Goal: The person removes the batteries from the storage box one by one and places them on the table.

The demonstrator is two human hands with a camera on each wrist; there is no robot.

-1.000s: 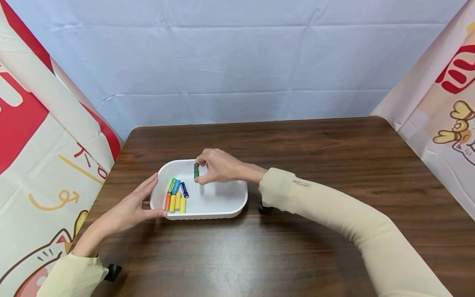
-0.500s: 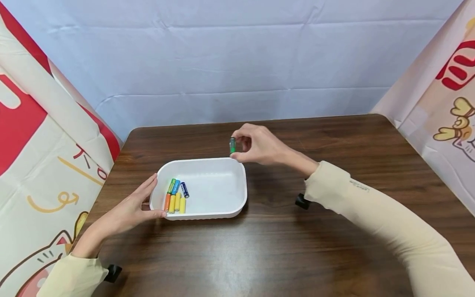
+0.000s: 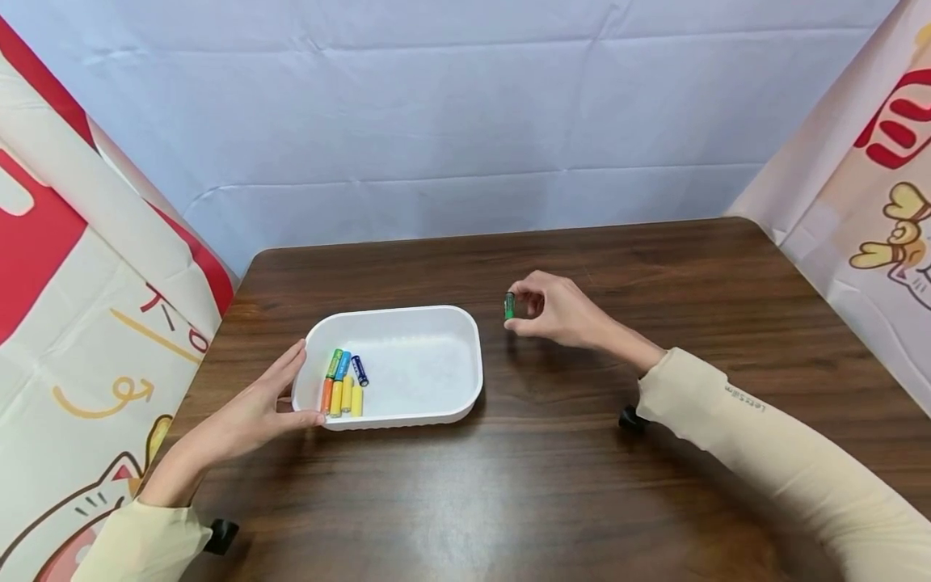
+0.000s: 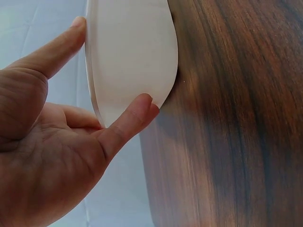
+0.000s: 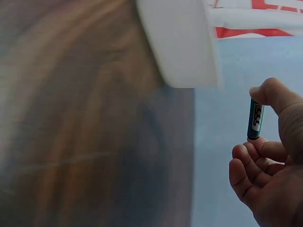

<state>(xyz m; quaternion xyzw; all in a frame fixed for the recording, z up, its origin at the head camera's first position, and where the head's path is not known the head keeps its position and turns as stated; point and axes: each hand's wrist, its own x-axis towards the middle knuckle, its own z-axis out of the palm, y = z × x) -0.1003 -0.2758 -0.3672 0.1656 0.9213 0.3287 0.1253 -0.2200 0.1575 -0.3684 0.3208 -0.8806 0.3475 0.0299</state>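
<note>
A white plastic tray (image 3: pixel 422 380) stands at the left of the table. My left hand (image 3: pixel 243 416) rests against its left end, thumb by the near corner and straight fingers along the side, as the left wrist view (image 4: pixel 52 146) also shows. Several batteries lie at the tray's left: yellow ones (image 3: pixel 347 395), an orange one (image 3: pixel 326 397), a blue one (image 3: pixel 343 366), a green one (image 3: pixel 334 364) and a dark blue one (image 3: pixel 360 371). Right of the tray, my right hand (image 3: pixel 563 311) pinches a dark green battery (image 3: pixel 509 306) upright by its ends, between thumb and fingertips (image 5: pixel 255 142).
The brown wood-grain table (image 3: pixel 473 501) reaches back to a pale cloth backdrop (image 3: pixel 451 121). Printed cloths hang at the left (image 3: pixel 80 267) and right (image 3: pixel 880 202). Black wrist straps show below each sleeve.
My right hand has lifted the dark green battery from inside the tray, over its far right corner, then to the right and lower over the table. My left hand stays at the tray's end.
</note>
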